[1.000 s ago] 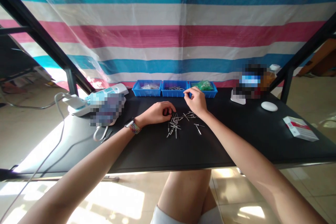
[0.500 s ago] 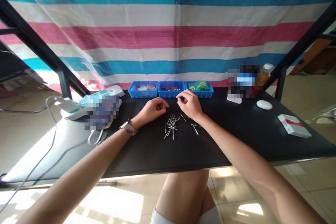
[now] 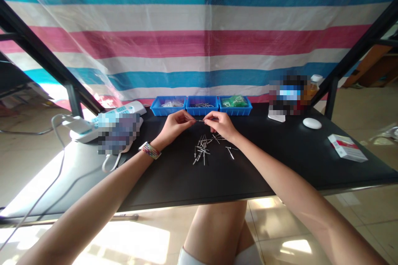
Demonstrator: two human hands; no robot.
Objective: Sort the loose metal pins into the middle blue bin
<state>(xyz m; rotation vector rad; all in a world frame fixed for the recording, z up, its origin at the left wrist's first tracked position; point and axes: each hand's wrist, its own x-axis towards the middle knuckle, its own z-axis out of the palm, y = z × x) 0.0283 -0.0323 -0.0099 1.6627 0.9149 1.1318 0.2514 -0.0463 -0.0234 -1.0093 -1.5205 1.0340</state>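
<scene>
Over the black tabletop [image 3: 174, 182], our left hand [image 3: 175, 126] and right hand [image 3: 222, 125] nearly meet, pinching opposite ends of one blind rivet [image 3: 200, 121], beyond the scattered rivets [image 3: 203, 147] and short of the blue bins [image 3: 202, 112]. Should either pinch slacken, we could drop it among the others.

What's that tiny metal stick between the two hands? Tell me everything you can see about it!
The metal stick is thin, straight and silvery, and looks like the pieces in the loose pile on the black tabletop. It lies nearly level, pointing from side to side. The left hand pinches one end and the right hand the other, so fingertips hide its ends. It shows just in front of the middle blue bin. Finer details are too small to see.
</scene>
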